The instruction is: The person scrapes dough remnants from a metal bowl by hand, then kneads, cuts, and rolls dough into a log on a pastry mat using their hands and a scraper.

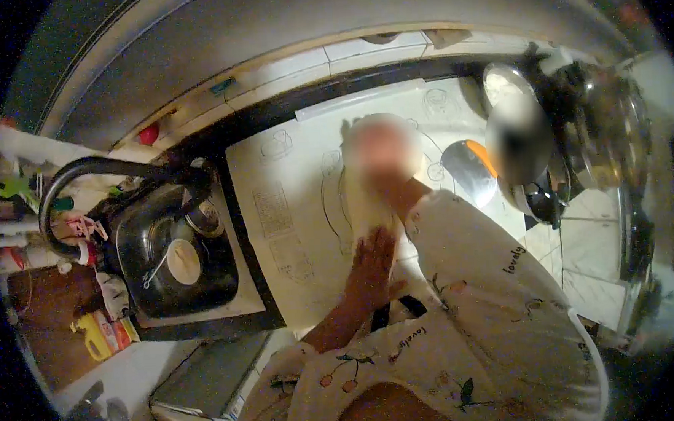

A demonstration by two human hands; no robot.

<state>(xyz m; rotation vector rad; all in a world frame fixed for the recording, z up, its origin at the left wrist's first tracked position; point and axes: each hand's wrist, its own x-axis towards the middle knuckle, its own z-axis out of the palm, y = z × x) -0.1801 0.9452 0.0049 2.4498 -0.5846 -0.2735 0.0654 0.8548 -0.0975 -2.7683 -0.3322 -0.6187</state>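
A whitish printed mat [276, 206] with line drawings covers the counter. On it lies a long pale thing [360, 190], which I cannot make out for certain. My left hand [374, 258] rests at its near end, with the fingers stretched out and pointing away from me. Farther up, my right hand [401, 193] reaches to the far end of the pale thing. A blurred patch covers its fingers, so what they touch or hold is hidden.
On the left, a black sink [146, 281] with a black curved tap [91, 166] holds a small pale bowl [183, 263]. A metal scraper with an orange edge [468, 174] lies right of my hands. Beyond it stands a bowl of white stuff [508, 87]. A yellow bottle [94, 336] is lower left.
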